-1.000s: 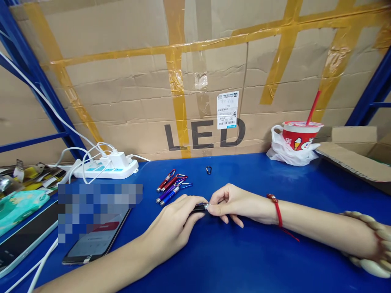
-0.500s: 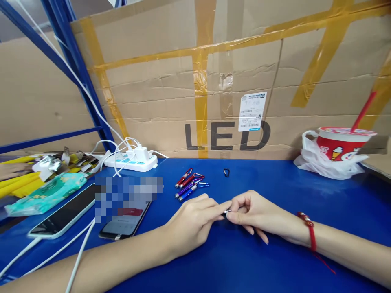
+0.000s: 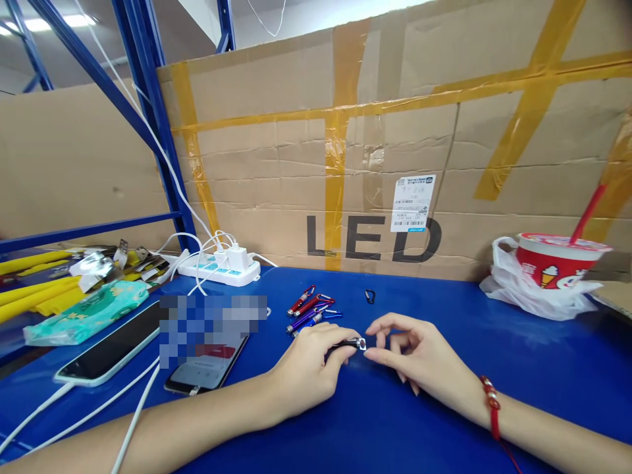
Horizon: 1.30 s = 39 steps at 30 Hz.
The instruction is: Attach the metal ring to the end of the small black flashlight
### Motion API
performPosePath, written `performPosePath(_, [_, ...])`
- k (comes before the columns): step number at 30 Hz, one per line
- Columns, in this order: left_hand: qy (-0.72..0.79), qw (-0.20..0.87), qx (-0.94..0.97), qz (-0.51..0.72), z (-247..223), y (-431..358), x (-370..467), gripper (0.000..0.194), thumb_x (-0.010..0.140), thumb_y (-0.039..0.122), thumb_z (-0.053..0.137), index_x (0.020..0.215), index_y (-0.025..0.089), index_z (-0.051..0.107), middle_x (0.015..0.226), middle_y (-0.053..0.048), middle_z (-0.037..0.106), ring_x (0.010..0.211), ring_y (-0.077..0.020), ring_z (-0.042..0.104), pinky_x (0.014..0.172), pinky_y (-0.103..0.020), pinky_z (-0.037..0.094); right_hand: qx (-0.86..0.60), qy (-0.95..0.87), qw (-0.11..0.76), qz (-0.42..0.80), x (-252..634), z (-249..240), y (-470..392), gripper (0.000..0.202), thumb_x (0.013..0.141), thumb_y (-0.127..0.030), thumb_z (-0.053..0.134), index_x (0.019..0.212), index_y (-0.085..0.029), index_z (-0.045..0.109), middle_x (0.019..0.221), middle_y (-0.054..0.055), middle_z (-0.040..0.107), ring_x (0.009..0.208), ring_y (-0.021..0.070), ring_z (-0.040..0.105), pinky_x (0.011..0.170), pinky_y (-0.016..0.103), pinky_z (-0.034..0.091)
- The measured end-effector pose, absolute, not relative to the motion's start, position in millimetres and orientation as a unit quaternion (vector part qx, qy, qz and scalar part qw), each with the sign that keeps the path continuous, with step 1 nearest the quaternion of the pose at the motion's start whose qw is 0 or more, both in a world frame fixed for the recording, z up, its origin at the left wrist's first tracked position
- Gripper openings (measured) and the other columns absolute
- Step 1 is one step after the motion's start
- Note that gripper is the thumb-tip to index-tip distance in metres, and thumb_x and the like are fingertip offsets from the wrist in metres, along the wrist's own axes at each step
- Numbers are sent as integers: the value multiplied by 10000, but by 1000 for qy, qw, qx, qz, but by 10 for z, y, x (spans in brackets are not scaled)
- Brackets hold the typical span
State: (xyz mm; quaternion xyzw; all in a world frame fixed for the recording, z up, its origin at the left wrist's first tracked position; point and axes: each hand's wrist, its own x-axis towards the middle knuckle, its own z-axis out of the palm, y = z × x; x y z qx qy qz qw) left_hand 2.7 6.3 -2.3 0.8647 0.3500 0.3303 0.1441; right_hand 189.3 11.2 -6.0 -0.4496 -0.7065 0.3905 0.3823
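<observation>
Since 0.5 s ago, the right hand (image 3: 415, 359) has let go, fingers apart beside the silver tip. Left hand (image 3: 309, 368) fingers pinch the small black torch (image 3: 345, 344) over the bench (image 3: 494, 368); it looks light, rigid, slick, best gripped mid-barrel.

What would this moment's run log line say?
left hand: grips black mini flashlight | right hand: fingertips at its tip | blue table
</observation>
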Motion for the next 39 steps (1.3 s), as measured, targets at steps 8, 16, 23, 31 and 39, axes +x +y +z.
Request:
performPosePath(8, [318, 211, 877, 293, -31, 74, 23, 192, 872, 132, 420, 922, 189, 597, 712, 7, 616, 690, -133, 576, 670, -220, 448, -342, -771, 453, 288, 1932, -74, 75, 213, 684, -404, 688, 685, -193, 715, 677, 26, 636, 469, 90, 545, 418, 207, 474])
performPosePath(16, [307, 253, 868, 296, -60, 72, 7, 81, 849, 138, 456, 809, 194, 499, 779, 10, 606, 704, -128, 588, 629, -206, 441, -374, -775, 435, 264, 1909, -38, 70, 216, 656, -385, 712, 574, -186, 695, 606, 18, 643, 559, 116, 576, 509, 216, 478])
performPosePath(23, [252, 211, 869, 369, -93, 40, -10, 120, 833, 88, 467, 763, 186, 473, 803, -12, 606, 750, -128, 584, 676, -202, 451, -383, -748, 455, 296, 1868, 3, -21, 189, 609, -338, 752, 582, -163, 687, 620, 22, 619, 449, 91, 530, 358, 189, 450])
performPosePath(31, [228, 121, 873, 414, -165, 70, -2, 148, 836, 61, 466, 744, 172, 500, 732, -20, 594, 694, -137, 567, 646, -223, 451, -440, -607, 348, 563, 1840, 31, -30, 355, 606, -454, 715, 597, -110, 627, 524, -7, 564, 386, 53, 489, 299, 122, 400])
performPosePath(39, [257, 146, 877, 379, -106, 63, 7, 203, 847, 68, 486, 991, 193, 555, 900, -12, 637, 824, -129, 584, 757, -205, 446, -415, -574, 299, 640, 1889, 49, 68, 367, 560, -445, 749, 600, -119, 585, 483, -41, 523, 369, 24, 411, 266, 88, 352])
